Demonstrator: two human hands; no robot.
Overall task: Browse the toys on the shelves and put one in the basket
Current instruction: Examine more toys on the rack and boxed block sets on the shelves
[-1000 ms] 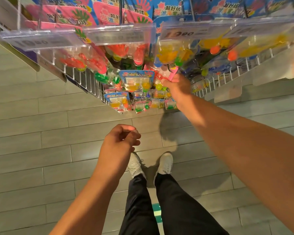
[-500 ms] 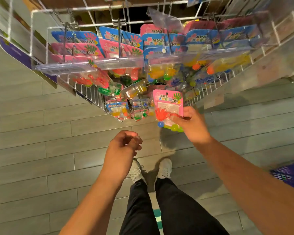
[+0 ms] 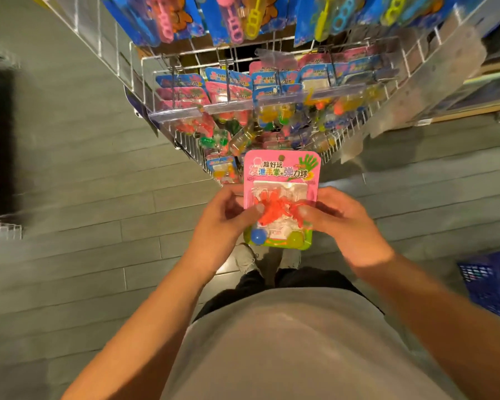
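Head view: looks down past a grey shirt front at two bare forearms, with a wire rack ahead and grey floor planks below.
Toy: a pink carded toy pack (image 3: 282,197) is held upright in front of the body, its long axis running away from the person, printed header at the far end, an orange hand-shaped piece and two small balls under the blister.
Left hand: the left hand (image 3: 228,216) grips the pack's left edge, thumb pressed on the front, fingers curled behind.
Right hand: the right hand (image 3: 337,219) grips the right edge the same way, thumb on the front near the orange piece.
Basket: a blue basket (image 3: 491,287) sits on the floor at the right edge of the view, only partly in frame, well apart from the pack.
Key relation: the basket lies to the right of and below the pack, so the right hand is the nearer one; my judgement is that the pack must travel right and down, most easily carried by that hand alone.
Rack: the wire rack (image 3: 191,145) holds more carded toys on hooks, just beyond the pack's far end.
Floor: the floor (image 3: 84,226) is grey planking; shoes show beneath the pack.
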